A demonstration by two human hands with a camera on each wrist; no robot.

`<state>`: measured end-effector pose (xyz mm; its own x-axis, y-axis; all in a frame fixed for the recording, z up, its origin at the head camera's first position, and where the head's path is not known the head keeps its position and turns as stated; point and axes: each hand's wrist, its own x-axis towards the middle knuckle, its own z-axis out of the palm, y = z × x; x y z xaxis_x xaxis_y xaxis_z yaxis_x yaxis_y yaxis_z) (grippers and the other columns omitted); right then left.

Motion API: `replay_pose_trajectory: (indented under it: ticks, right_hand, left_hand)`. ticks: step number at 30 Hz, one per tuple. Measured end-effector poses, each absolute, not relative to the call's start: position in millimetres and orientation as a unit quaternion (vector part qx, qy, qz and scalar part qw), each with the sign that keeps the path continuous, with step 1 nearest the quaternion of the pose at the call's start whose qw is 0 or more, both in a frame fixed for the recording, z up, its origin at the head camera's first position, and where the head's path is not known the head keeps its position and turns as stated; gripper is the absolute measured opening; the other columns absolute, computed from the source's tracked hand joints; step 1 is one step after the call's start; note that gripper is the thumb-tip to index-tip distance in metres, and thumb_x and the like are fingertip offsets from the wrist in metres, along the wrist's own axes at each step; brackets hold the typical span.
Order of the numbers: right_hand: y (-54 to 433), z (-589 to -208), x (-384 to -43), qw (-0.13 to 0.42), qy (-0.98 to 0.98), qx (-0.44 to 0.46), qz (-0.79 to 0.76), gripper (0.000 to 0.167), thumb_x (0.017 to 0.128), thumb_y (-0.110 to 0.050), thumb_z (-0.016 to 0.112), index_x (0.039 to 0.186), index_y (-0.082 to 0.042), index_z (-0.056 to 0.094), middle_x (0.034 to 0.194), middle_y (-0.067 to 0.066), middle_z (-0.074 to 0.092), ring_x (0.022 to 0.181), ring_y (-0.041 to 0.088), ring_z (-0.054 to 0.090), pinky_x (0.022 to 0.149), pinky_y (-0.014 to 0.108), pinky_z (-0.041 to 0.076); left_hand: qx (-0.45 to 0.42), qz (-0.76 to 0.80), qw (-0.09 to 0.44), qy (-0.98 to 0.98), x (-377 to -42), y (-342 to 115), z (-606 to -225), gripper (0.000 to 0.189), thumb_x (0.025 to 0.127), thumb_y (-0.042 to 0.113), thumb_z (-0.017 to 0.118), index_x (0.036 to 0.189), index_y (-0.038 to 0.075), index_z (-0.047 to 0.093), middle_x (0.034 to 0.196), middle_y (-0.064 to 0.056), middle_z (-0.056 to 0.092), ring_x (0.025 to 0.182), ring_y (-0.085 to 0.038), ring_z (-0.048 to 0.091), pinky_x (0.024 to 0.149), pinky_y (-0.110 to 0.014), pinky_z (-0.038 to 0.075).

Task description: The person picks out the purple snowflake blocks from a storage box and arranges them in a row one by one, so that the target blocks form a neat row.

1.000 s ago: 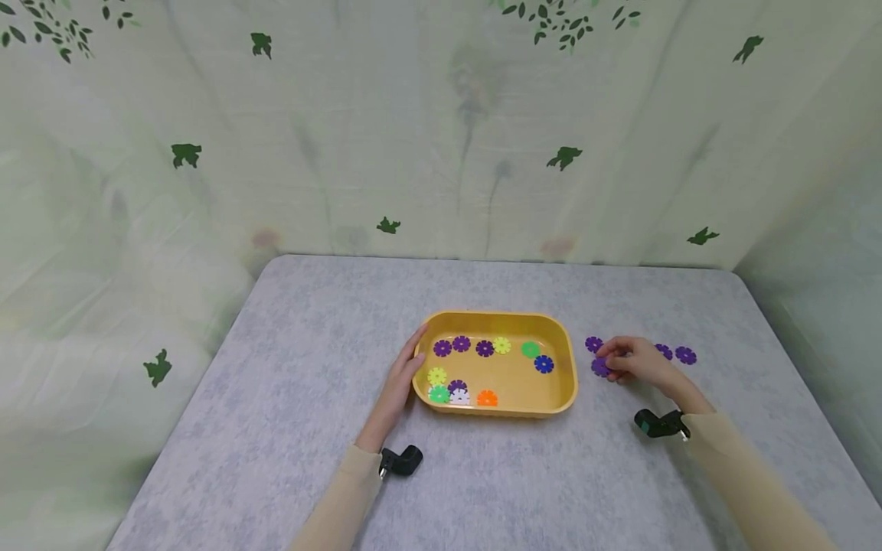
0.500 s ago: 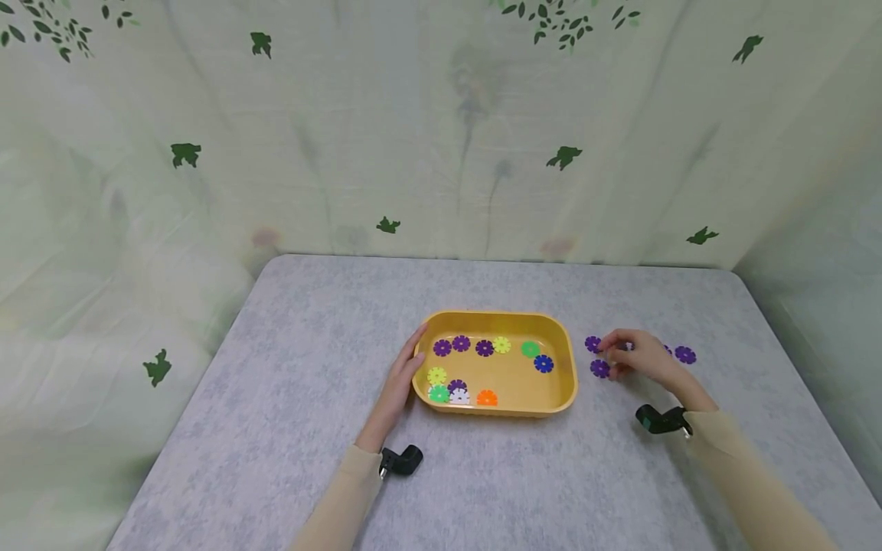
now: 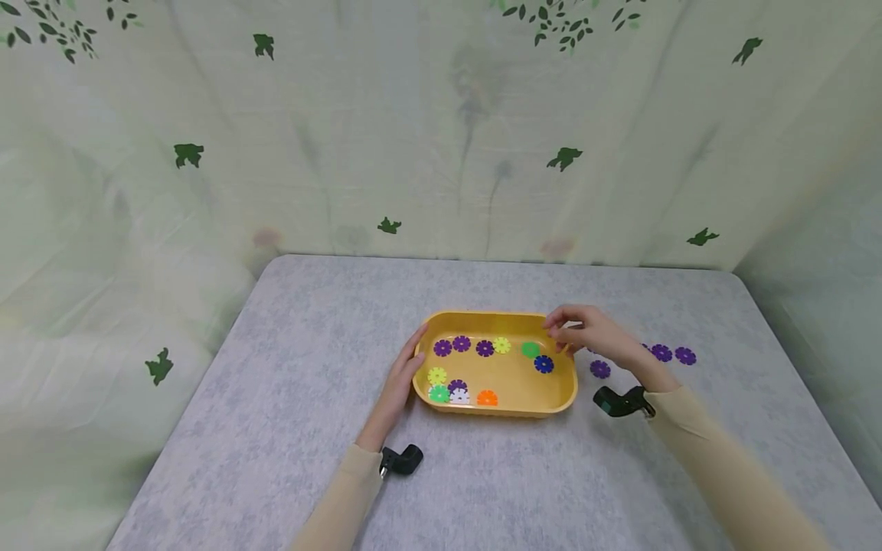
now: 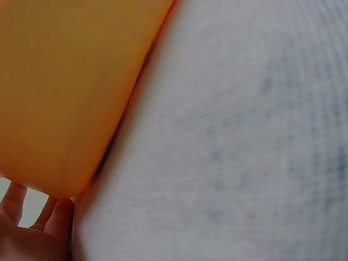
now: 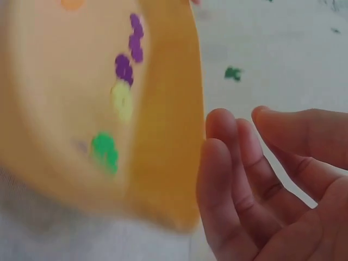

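A yellow tray (image 3: 510,409) holds flower-shaped plastic discs in purple, yellow, green, blue, white and orange. My left hand (image 3: 398,379) rests against the tray's left end, fingers along the outer wall; its fingertips show at the tray corner in the left wrist view. Above the tray's back right corner is my right hand (image 3: 589,333), fingers loosely bent. In the right wrist view its thumb (image 5: 299,130) stands apart from the fingers, with nothing between them. The green disc (image 3: 530,350) and blue disc (image 3: 543,364) lie nearest to it inside the tray.
Right of the tray, several purple discs (image 3: 661,353) lie on the grey table (image 3: 276,428), partly hidden by the right hand and wrist. One purple disc (image 3: 600,369) sits close to the tray. A patterned curtain (image 3: 413,138) hangs behind the table.
My right hand has left the purple discs on the table and moved left to the tray's back right corner. The left hand and the tray stay in place.
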<state>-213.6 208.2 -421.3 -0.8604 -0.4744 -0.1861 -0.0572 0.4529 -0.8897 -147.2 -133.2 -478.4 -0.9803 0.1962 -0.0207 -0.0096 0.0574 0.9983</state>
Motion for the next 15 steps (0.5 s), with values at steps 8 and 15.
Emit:
replay_pose_trajectory:
  ticks: [8, 15]
  right_hand:
    - [147.2, -416.4, -221.2, 0.281, 0.794, -0.228, -0.490, 0.025, 0.094, -0.010, 0.056, 0.115, 0.005, 0.059, 0.104, 0.022, 0.060, 0.088, 0.039, 0.061, 0.077, 0.050, 0.055]
    - [106.5, -430.8, -228.9, 0.343, 0.772, -0.274, -0.458, 0.025, 0.091, -0.001, 0.055, 0.114, 0.008, 0.060, 0.102, 0.024, 0.060, 0.082, 0.026, 0.060, 0.072, 0.037, 0.056]
  left_hand:
    - [0.064, 0.692, 0.076, 0.715, -146.7, -134.2, -478.2, 0.047, 0.105, 0.021, 0.035, 0.152, 0.022, 0.029, 0.156, 0.006, 0.023, 0.143, -0.013, 0.015, 0.116, -0.038, 0.011]
    - [0.062, 0.690, 0.080, 0.717, -146.4, -134.5, -477.7, 0.047, 0.105, 0.019, 0.034, 0.152, 0.021, 0.028, 0.156, 0.006, 0.023, 0.142, -0.013, 0.015, 0.116, -0.038, 0.011]
